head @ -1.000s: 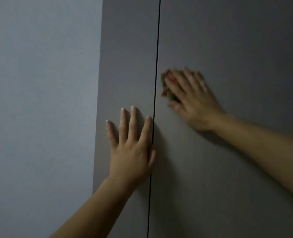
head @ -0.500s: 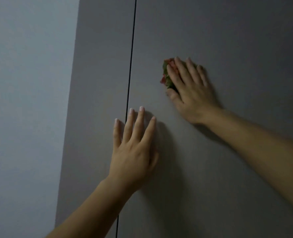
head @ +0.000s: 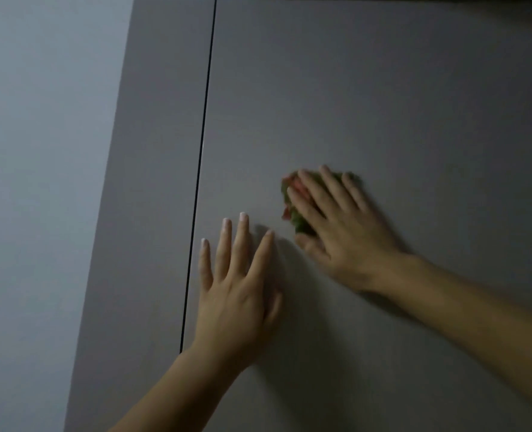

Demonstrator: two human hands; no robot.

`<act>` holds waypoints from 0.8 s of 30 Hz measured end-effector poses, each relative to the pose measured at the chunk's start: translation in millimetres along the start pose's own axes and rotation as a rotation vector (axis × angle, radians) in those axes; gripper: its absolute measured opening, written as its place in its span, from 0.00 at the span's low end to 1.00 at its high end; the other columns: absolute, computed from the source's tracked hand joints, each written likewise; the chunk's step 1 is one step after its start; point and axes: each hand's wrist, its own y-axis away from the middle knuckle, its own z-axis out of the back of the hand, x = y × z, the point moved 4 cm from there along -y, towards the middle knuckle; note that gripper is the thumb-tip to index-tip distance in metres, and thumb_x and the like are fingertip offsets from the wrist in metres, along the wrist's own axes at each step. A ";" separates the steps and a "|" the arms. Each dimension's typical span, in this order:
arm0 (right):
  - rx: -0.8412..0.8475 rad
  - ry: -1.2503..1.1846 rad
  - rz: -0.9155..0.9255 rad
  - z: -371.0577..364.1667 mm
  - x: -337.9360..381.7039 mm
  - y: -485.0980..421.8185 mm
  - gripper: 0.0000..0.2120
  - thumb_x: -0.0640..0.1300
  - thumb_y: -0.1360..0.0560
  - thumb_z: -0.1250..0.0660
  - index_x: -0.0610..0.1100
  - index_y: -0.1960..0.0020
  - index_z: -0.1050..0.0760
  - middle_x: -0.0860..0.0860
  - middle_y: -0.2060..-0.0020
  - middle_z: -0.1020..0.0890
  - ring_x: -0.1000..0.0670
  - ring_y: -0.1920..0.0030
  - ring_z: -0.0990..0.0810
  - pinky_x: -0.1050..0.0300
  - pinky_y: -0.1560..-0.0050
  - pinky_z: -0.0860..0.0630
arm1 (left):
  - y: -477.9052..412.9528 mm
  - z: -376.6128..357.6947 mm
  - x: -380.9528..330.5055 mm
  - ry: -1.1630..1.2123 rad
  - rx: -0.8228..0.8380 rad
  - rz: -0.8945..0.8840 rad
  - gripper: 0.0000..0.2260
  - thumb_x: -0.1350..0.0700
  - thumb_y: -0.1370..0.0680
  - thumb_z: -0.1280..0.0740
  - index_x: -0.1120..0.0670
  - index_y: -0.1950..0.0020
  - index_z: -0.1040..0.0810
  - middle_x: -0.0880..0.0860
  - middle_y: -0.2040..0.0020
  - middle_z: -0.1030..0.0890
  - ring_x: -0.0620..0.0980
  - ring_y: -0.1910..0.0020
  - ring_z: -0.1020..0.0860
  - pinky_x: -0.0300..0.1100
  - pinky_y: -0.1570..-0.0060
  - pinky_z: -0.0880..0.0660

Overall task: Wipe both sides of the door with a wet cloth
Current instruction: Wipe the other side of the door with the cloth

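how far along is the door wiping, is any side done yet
Done: cannot tell; the flat grey door shows no wet marks. In hand: the right hand presses the crumpled green-and-red cloth on this face, the left hand flat beside it. Left: likely the other side, out of view.

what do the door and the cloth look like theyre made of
The door seems laminate or painted board, matt grey: a smooth, even surface with no grain or glare, though dim light leaves it open. The cloth looks like soft fabric, pink and green: it bunches into folds under the right hand pressing it. Wetness cannot be told.
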 end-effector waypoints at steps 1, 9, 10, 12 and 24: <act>0.032 0.015 0.092 -4.3 6.3 15.5 0.35 0.63 0.18 0.55 0.47 0.16 0.49 0.45 0.17 0.47 0.39 0.18 0.51 0.38 0.19 0.52 | -1.8 -1.0 -2.1 0.003 0.015 0.003 0.35 0.37 0.22 0.56 0.45 0.15 0.55 0.53 0.17 0.67 0.53 0.20 0.72 0.62 0.21 0.65; -0.014 -0.074 -0.217 9.7 -64.0 -8.2 0.38 0.64 0.20 0.60 0.44 0.16 0.56 0.44 0.17 0.55 0.41 0.17 0.59 0.41 0.19 0.61 | -5.5 -1.3 -11.2 -0.085 0.051 0.078 0.35 0.38 0.20 0.54 0.47 0.15 0.57 0.54 0.17 0.68 0.55 0.21 0.74 0.59 0.23 0.72; -0.024 -0.064 -0.158 5.7 -53.0 6.9 0.39 0.64 0.20 0.58 0.41 0.17 0.54 0.43 0.17 0.52 0.39 0.17 0.57 0.39 0.19 0.58 | -6.2 -0.2 -14.0 -0.083 0.048 0.085 0.35 0.38 0.20 0.54 0.48 0.15 0.56 0.55 0.17 0.67 0.56 0.21 0.74 0.59 0.23 0.72; -0.031 -0.052 -0.017 -3.2 -34.1 43.4 0.39 0.62 0.19 0.52 0.38 0.17 0.50 0.40 0.17 0.48 0.38 0.18 0.53 0.35 0.20 0.51 | -7.1 1.6 -18.8 -0.060 0.049 0.091 0.35 0.39 0.21 0.53 0.50 0.15 0.53 0.56 0.17 0.65 0.56 0.20 0.72 0.59 0.22 0.70; 0.061 0.145 0.553 -1.4 -61.5 46.6 0.38 0.65 0.19 0.52 0.42 0.17 0.48 0.43 0.17 0.51 0.40 0.17 0.54 0.42 0.18 0.53 | -17.4 1.2 -56.6 0.089 -0.077 -0.113 0.31 0.45 0.19 0.49 0.56 0.18 0.40 0.56 0.16 0.49 0.57 0.16 0.56 0.60 0.19 0.54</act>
